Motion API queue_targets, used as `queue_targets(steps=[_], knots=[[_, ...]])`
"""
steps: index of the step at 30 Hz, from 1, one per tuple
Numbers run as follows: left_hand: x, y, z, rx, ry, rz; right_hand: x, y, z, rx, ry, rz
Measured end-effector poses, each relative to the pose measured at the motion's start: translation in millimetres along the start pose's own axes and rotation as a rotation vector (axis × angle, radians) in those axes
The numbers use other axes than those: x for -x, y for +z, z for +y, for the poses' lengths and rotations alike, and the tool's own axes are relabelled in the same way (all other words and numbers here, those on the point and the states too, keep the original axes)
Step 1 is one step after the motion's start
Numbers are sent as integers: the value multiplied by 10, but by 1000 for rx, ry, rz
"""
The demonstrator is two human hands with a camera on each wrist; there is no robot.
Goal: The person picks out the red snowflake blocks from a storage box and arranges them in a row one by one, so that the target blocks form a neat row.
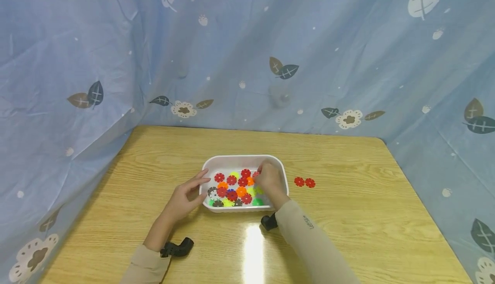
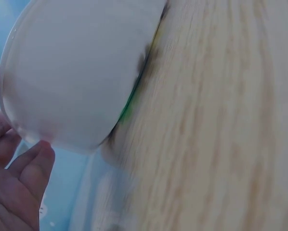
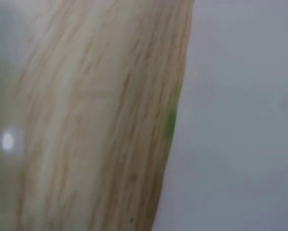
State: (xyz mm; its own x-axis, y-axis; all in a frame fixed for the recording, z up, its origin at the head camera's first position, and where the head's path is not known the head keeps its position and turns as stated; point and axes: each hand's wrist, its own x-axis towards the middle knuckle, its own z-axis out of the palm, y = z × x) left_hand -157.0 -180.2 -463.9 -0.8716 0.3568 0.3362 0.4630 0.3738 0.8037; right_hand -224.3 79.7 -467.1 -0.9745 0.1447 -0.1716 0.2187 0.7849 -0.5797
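Note:
A white plastic tray on the table holds many small notched snowflake discs in red, orange, yellow, green, blue, white and dark grey. My left hand holds the tray's left end, its fingers over the rim and thumb against the wall; the left wrist view shows this thumb on the outside of the wall. Inside the tray's right side is my right hand, fingers bent down beside a red disc. Its fingertips are mostly hidden, so a grip on any disc cannot be made out. The right wrist view shows only the tray's wall and tabletop.
Two red snowflake discs lie side by side on the wooden table, right of the tray. A blue patterned cloth hangs behind the table and at both sides. Black wrist mounts project from the sleeves.

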Motion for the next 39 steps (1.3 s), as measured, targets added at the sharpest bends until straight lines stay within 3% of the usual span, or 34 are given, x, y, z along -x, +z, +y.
queue_targets(steps=[6,13,16,29,33,39], knots=[[6,14,-19,-20,-11,0,5,-7,14,15,-24,7],[5,87,-304,-17,-17,16,1,-52,18,-19,-32,8],[-3,90,-361,-2,4,19,0,-73,31,-58,-44,15],[38,80,-413,17,41,35,41,-86,34,-274,-134,39],[38,63,-374,-2,57,48,37,-75,11,-336,-179,62],[44,88,-376,26,38,34,40,-106,48,-442,-206,85]])
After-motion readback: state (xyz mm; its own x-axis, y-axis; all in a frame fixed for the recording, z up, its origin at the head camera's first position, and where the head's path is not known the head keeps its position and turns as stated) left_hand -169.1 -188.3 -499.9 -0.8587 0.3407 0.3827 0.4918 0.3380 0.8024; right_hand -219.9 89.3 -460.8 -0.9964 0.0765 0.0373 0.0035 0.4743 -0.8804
